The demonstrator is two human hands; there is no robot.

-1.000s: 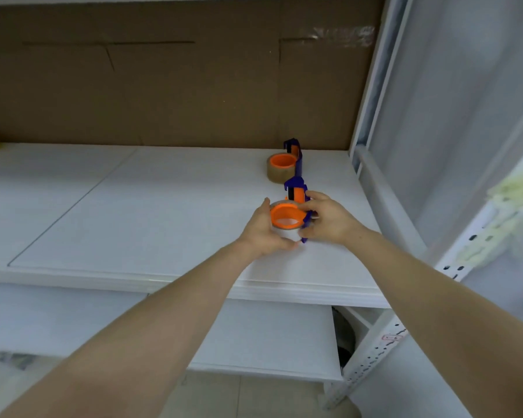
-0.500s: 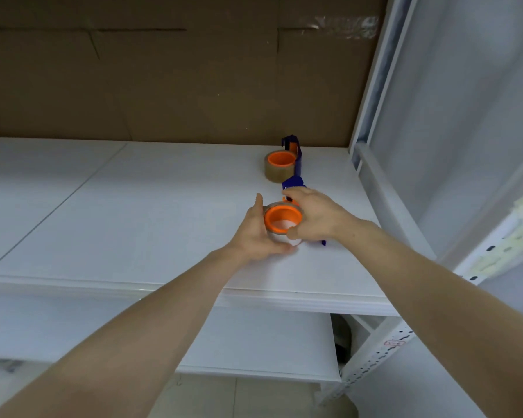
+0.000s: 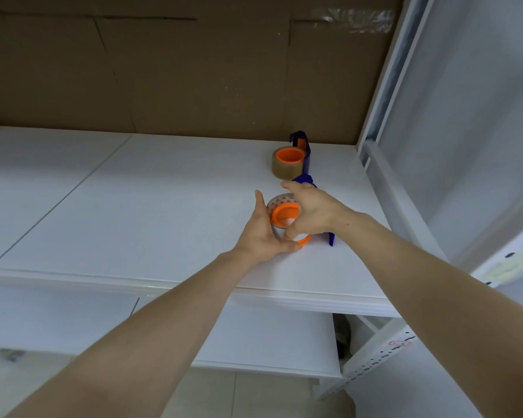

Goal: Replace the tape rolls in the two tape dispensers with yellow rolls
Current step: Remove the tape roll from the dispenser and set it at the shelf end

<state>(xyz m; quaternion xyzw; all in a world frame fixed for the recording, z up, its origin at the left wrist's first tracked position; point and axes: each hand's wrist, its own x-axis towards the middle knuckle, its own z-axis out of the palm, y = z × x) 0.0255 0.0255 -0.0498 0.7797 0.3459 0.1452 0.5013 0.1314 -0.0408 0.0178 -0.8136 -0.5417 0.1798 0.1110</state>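
On the white shelf (image 3: pixel 163 212), both hands hold the near tape dispenser (image 3: pixel 331 238), blue-framed with an orange hub (image 3: pixel 285 214). My left hand (image 3: pixel 261 232) cups the pale patterned tape roll (image 3: pixel 282 201) from the left. My right hand (image 3: pixel 313 211) grips the hub and frame from the right and covers most of the blue frame. The roll sits tilted around the hub, with an orange rim showing below it. The far tape dispenser (image 3: pixel 305 152) stands behind with a brown tape roll (image 3: pixel 284 169) on its orange hub. No yellow roll is in view.
A brown cardboard back panel (image 3: pixel 178 70) closes the shelf behind. A white metal upright (image 3: pixel 384 86) and side rail (image 3: pixel 405 212) bound it on the right. A lower shelf (image 3: pixel 269 339) sits beneath, with tiled floor below.
The near dispenser has tipped toward me between my hands, and the roll's patterned side now shows above the hub. My right hand has closed further over the frame.
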